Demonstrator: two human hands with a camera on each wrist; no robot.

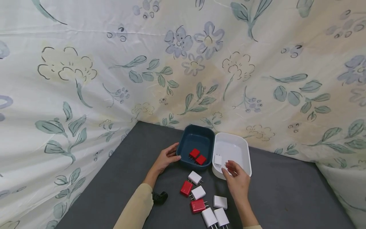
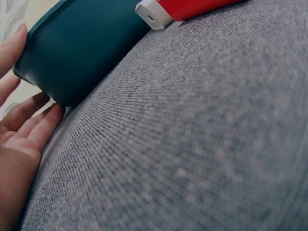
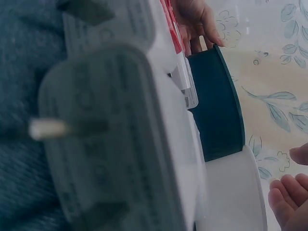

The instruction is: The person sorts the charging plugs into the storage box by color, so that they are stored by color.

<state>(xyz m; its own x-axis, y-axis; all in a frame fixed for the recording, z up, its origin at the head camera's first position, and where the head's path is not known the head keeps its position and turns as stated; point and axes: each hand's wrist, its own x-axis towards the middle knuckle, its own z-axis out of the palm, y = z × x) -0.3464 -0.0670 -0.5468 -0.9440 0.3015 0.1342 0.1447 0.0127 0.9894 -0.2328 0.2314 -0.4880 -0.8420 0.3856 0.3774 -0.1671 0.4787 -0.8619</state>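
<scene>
In the head view, the left hand [image 1: 167, 157] lies at the outer left side of a dark blue bin [image 1: 195, 136], just below the middle of the frame; its fingers and thumb are spread apart and touch the outside of the bin near its rim, not clamped around it. The right hand [image 1: 237, 178] hangs over the near edge of a white bin [image 1: 235, 151] that stands just beside the blue one, on its right; the fingers are loosely bent, the thumb is apart from them, and nothing shows between them. Two red plug adapters [image 1: 197, 156] lie close together in the lower part of the blue bin, and a white plug adapter [image 1: 218, 160] sits by the left wall of the white bin, prongs toward the top of the frame. Below the bins, at the lower middle of the frame, a loose group of five white adapters [image 1: 198, 192] and two red adapters [image 1: 186, 188] lies on a dark grey tabletop [image 1: 286, 190]; prongs show on several. A black device [image 1: 160, 197] is at the left wrist, beside a pale yellow sleeve [image 1: 137, 208]. Cloth [image 1: 200, 92] printed with flowers and leaves fills the upper part of the frame. In the right wrist view, a blurred adapter [image 3: 115, 134] takes up much of the left and centre.
</scene>
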